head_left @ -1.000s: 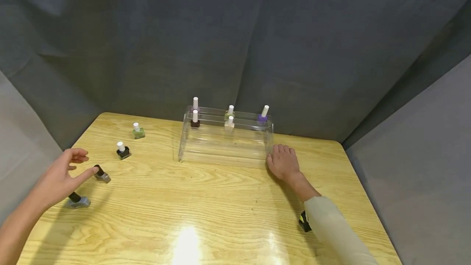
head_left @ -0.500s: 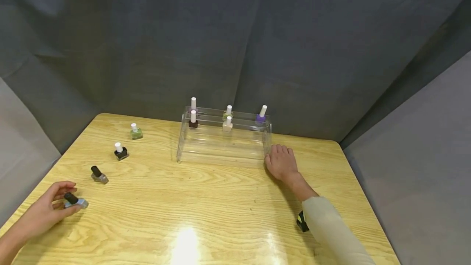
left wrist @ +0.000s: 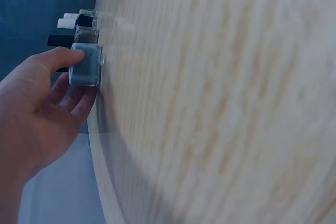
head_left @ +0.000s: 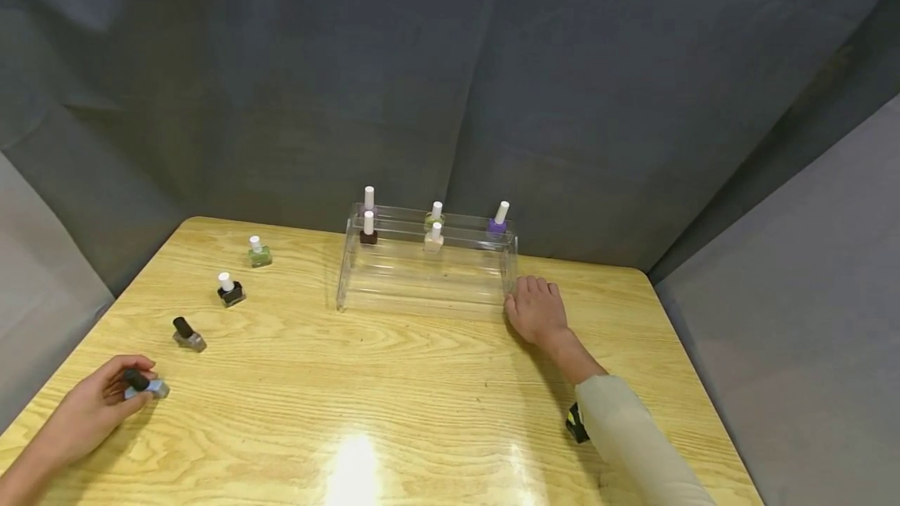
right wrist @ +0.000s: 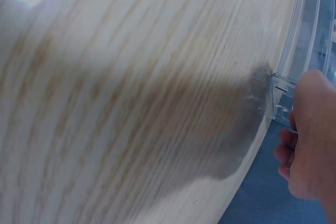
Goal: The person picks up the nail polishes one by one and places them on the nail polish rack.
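Observation:
My left hand (head_left: 91, 416) pinches a light blue nail polish bottle (head_left: 156, 389) with a black cap at the table's left edge. In the left wrist view the thumb lies on the flat face of that bottle (left wrist: 86, 66), with fingers behind it and its base right at the wood. Toward the middle back stands a clear stepped display rack (head_left: 415, 306). My right hand (head_left: 537, 311) holds the rack's right end; the right wrist view has the thumb over the rack's side panel (right wrist: 282, 98) and the fingers curled beyond.
Going back from the left hand are a grey-brown bottle (head_left: 190, 340), a black one (head_left: 230, 293) and a green one (head_left: 259, 256). Several white-capped bottles, including a purple one (head_left: 498, 225), stand on the rack's upper tiers. A black-and-yellow object (head_left: 576, 424) lies partly under the right sleeve.
My left hand has come down and toward the front-left, from over the grey-brown bottle to the light blue one, and closed its fingers on it. The right hand stays at the rack.

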{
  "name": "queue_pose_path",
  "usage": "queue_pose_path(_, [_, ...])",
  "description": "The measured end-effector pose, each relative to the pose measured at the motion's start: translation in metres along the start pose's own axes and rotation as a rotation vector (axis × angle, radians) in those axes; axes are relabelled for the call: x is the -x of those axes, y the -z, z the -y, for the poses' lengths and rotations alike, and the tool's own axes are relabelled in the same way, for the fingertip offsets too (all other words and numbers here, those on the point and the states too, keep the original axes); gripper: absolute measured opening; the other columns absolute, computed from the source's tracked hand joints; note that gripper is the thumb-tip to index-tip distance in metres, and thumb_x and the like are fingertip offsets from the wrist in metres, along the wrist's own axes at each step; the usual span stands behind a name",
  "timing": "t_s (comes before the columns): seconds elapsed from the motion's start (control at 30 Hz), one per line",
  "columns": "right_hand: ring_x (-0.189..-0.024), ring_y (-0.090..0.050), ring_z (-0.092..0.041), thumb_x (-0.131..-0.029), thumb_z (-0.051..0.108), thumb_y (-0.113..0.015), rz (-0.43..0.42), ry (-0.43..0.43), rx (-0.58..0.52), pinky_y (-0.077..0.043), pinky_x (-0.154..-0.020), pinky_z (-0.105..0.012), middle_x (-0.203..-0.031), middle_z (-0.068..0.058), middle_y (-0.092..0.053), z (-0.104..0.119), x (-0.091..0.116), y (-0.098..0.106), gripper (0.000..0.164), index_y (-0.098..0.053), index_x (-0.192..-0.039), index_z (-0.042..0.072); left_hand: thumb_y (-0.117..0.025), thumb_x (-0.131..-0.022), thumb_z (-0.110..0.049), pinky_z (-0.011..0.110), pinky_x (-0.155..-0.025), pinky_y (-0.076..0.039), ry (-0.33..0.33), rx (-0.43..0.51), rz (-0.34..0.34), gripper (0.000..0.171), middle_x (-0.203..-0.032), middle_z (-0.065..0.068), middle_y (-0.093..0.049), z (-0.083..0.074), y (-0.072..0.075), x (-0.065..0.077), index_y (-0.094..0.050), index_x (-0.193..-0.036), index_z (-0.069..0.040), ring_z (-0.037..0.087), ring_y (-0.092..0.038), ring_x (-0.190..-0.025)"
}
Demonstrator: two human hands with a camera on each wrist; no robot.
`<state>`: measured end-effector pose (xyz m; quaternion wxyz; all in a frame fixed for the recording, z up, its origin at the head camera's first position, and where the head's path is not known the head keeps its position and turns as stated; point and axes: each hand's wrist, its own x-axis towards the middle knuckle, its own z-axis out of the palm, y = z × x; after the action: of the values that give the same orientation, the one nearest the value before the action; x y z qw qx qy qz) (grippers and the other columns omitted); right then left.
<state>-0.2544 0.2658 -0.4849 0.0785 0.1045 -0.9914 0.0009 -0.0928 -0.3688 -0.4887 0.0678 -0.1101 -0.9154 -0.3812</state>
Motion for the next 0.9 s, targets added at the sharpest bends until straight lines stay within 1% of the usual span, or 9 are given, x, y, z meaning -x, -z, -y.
queue_pose_path(0.17, [-0.088, -0.043, -0.031, -0.095, 0.031, -0.038, 0.014, -0.005, 0.007, -0.029, -0.08, -0.047, -0.085, -0.009, -0.041, 0.0, 0.001, 0.0, 0.026, -0.04, -0.088, 0.006, -0.068, -0.083, -0.009, 0.005, -0.068, -0.039, 0.031, -0.016, -0.017, 0.041, -0.098, 0.008, -0.056, -0.004, -0.002, -0.002, -0.047, -0.116, 0.002, -0.014, -0.047, -0.087])
queue_pose_path(0.27, [-0.088, -0.043, -0.031, -0.095, 0.031, -0.038, 0.0, 0.003, 0.004, -0.03, -0.079, -0.047, -0.085, -0.009, -0.042, 0.0, 0.0, 0.0, 0.027, -0.04, -0.088, 0.006, -0.068, -0.083, -0.011, 0.006, -0.066, -0.039, 0.067, -0.009, -0.017, 0.044, -0.101, 0.014, -0.058, -0.008, -0.002, -0.005, -0.045, -0.117, 0.002, -0.017, -0.044, -0.087])
queue_pose_path(0.4, [-0.088, -0.043, -0.032, -0.096, 0.032, -0.037, -0.002, 0.009, 0.012, -0.03, -0.08, -0.047, -0.086, -0.009, -0.042, 0.0, -0.001, -0.001, 0.028, -0.041, -0.089, 0.006, -0.067, -0.084, -0.02, 0.012, -0.063, -0.044, 0.136, 0.011, 0.021, 0.051, -0.108, 0.026, -0.057, -0.018, -0.001, -0.011, -0.042, -0.122, 0.002, -0.019, -0.04, -0.086])
queue_pose_path(0.5, [-0.088, -0.043, -0.032, -0.096, 0.033, -0.035, 0.003, 0.011, 0.022, -0.03, -0.08, -0.047, -0.086, -0.009, -0.041, -0.001, -0.001, -0.001, 0.028, -0.04, -0.09, 0.005, -0.066, -0.085, -0.025, 0.017, -0.062, -0.047, 0.153, 0.031, 0.051, 0.054, -0.112, 0.028, -0.055, -0.028, -0.001, -0.016, -0.041, -0.125, 0.001, -0.018, -0.042, -0.086])
queue_pose_path(0.53, [-0.088, -0.043, -0.032, -0.096, 0.033, -0.035, 0.001, 0.012, 0.023, -0.03, -0.08, -0.047, -0.086, -0.009, -0.041, -0.001, -0.001, -0.001, 0.028, -0.04, -0.09, 0.005, -0.066, -0.085, -0.025, 0.018, -0.063, -0.047, 0.15, 0.038, 0.06, 0.055, -0.113, 0.027, -0.055, -0.031, -0.002, -0.018, -0.041, -0.126, 0.001, -0.017, -0.043, -0.086])
queue_pose_path(0.6, [-0.088, -0.044, -0.032, -0.095, 0.033, -0.036, -0.006, 0.014, 0.022, -0.031, -0.079, -0.047, -0.085, -0.009, -0.042, -0.001, -0.001, 0.0, 0.028, -0.041, -0.09, 0.005, -0.066, -0.085, -0.023, 0.017, -0.064, -0.047, 0.12, 0.052, 0.063, 0.053, -0.113, 0.025, -0.054, -0.037, -0.004, -0.023, -0.042, -0.126, 0.001, -0.016, -0.044, -0.088])
queue_pose_path(0.67, [-0.088, -0.044, -0.032, -0.095, 0.033, -0.037, -0.012, 0.013, 0.022, -0.031, -0.08, -0.047, -0.085, -0.01, -0.042, -0.001, 0.0, 0.0, 0.028, -0.041, -0.089, 0.005, -0.067, -0.085, -0.02, 0.015, -0.066, -0.046, 0.078, 0.066, 0.052, 0.05, -0.111, 0.023, -0.056, -0.043, -0.006, -0.028, -0.044, -0.125, 0.0, -0.015, -0.045, -0.089])
queue_pose_path(0.77, [-0.088, -0.044, -0.032, -0.095, 0.032, -0.038, -0.012, 0.011, 0.022, -0.031, -0.08, -0.047, -0.085, -0.01, -0.042, -0.001, 0.0, 0.001, 0.028, -0.041, -0.089, 0.005, -0.067, -0.084, -0.015, 0.012, -0.069, -0.044, 0.015, 0.088, 0.03, 0.046, -0.106, 0.018, -0.059, -0.056, -0.012, -0.036, -0.046, -0.122, -0.001, -0.01, -0.049, -0.089])
queue_pose_path(0.9, [-0.09, -0.044, -0.032, -0.096, 0.033, -0.036, 0.0, 0.008, 0.023, -0.031, -0.081, -0.048, -0.086, -0.01, -0.042, -0.001, 0.0, 0.0, 0.028, -0.042, -0.091, 0.005, -0.067, -0.084, -0.012, 0.012, -0.07, -0.044, -0.041, 0.115, 0.01, 0.041, -0.1, 0.012, -0.061, -0.073, -0.019, -0.049, -0.047, -0.119, -0.005, -0.002, -0.054, -0.088])
